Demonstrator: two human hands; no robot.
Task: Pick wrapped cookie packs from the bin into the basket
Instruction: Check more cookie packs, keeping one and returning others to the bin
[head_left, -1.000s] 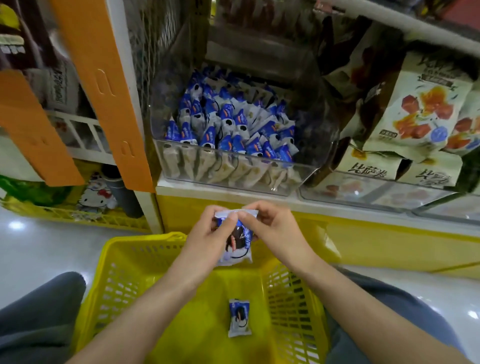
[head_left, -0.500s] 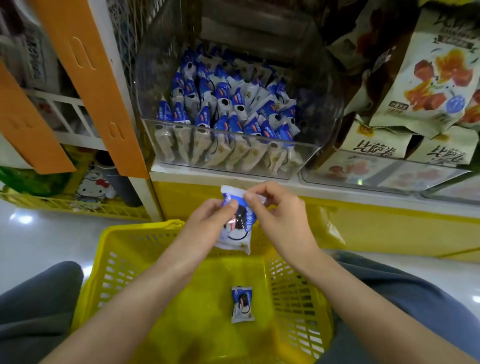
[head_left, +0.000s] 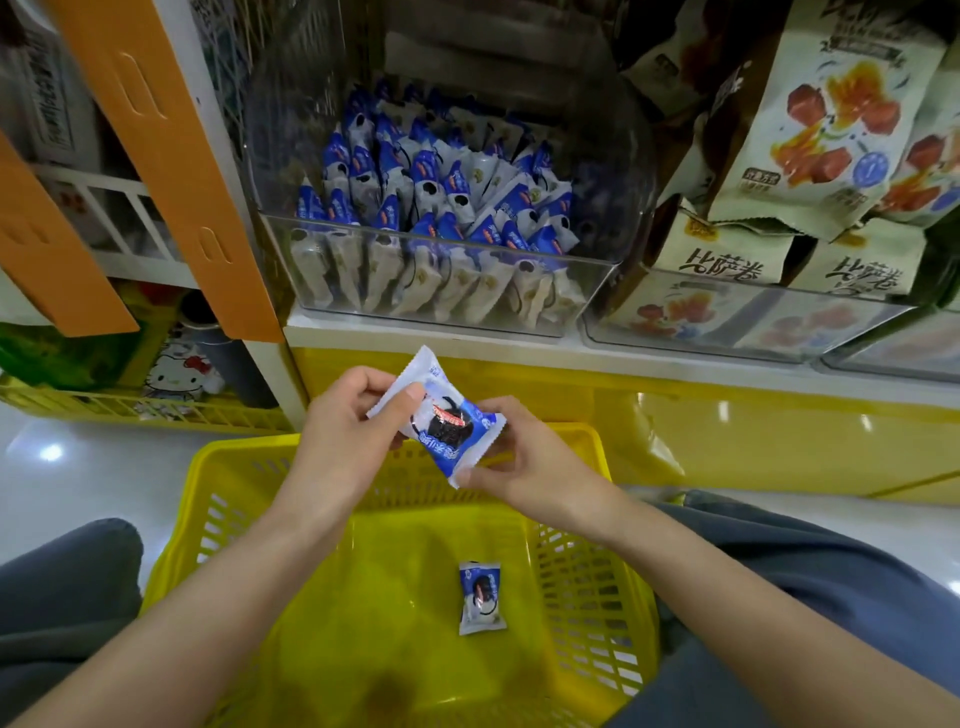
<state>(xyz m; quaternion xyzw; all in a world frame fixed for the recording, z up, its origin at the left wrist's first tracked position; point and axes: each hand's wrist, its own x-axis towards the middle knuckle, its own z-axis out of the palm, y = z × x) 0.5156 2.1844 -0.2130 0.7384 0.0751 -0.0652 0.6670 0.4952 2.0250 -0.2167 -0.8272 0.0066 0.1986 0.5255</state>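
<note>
Head view: I read one blue-and-white foil-wrapped cookie pack held in the air between both hands. It was above the far rim of the yellow slotted plastic basket and below the white shelf edge. The left hand pinched the pack's upper-left crimped end between thumb and curled fingers. The right hand pinched the lower-right end, with the thumb on the near corner. Neither hand was spread. The pack's long axis ran on a diagonal, from upper left down to lower right, with the printed face turned up toward the camera. In my judgement, one relation governed the next move: the basket floor lay below the grip and toward me, so the pack needed only a release or a short lowering, with no reach. Both hands were equally near the pack; the right hand sat nearer the basket interior. A second wrapped cookie pack lay flat on the basket floor, right of centre, long axis pointing away from me, well apart from the held one. The clear plastic bin stood on the shelf beyond the hands, filled with upright blue-and-white packs. I judged the task to be at an early stage: one pack deposited, one in hand. To the right of the bin stood pale printed snack bags.
</note>
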